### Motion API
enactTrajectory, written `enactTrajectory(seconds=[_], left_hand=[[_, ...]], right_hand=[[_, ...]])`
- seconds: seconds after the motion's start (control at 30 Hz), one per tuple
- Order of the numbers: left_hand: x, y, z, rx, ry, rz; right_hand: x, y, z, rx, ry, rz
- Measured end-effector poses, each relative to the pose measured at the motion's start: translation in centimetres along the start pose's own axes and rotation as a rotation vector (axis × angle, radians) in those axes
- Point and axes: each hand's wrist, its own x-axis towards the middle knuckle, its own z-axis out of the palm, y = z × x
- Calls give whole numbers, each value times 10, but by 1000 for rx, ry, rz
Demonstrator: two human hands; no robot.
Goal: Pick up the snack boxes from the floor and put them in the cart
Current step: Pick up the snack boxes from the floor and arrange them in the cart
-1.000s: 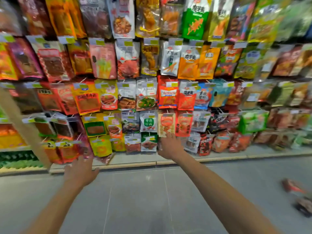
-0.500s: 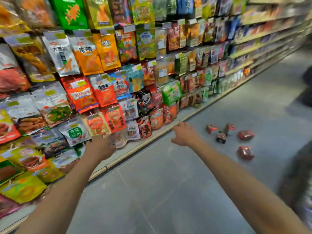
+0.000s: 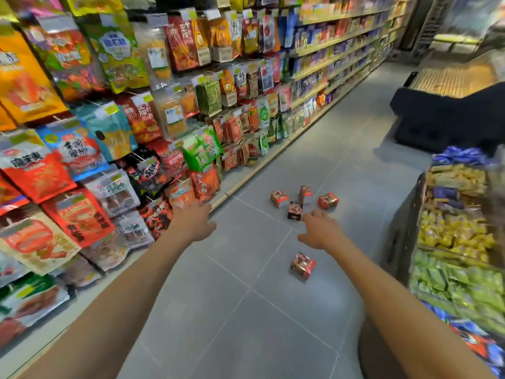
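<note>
Since the earlier frame, both arms have swung toward the aisle. Left hand (image 3: 194, 220) and right hand (image 3: 320, 230) reach out empty, fingers loosely spread. Five snack boxes lie on the grey floor (image 3: 246, 310): four clustered (image 3: 304, 201), one nearer (image 3: 302, 265).

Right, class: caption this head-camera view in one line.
Two empty hands, left and right, reach toward five snack boxes on a shop aisle floor.

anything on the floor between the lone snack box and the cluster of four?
Head view: only bare grey floor tile lies between the lone box and the cluster. The right hand hangs above that stretch, empty.
</note>
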Motion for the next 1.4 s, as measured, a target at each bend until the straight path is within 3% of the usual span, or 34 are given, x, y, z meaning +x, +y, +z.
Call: enactTrajectory(seconds=[0.37,0.77,1.4], left_hand=[[127,102,13,-76,-126,160],[323,135,15,-96,-170,249],[615,164,4,-41,-305,339]], right_hand=[[70,93,36,111,-123,171],[218,129,23,166,-233,274],[504,161,1,286,-267,318]])
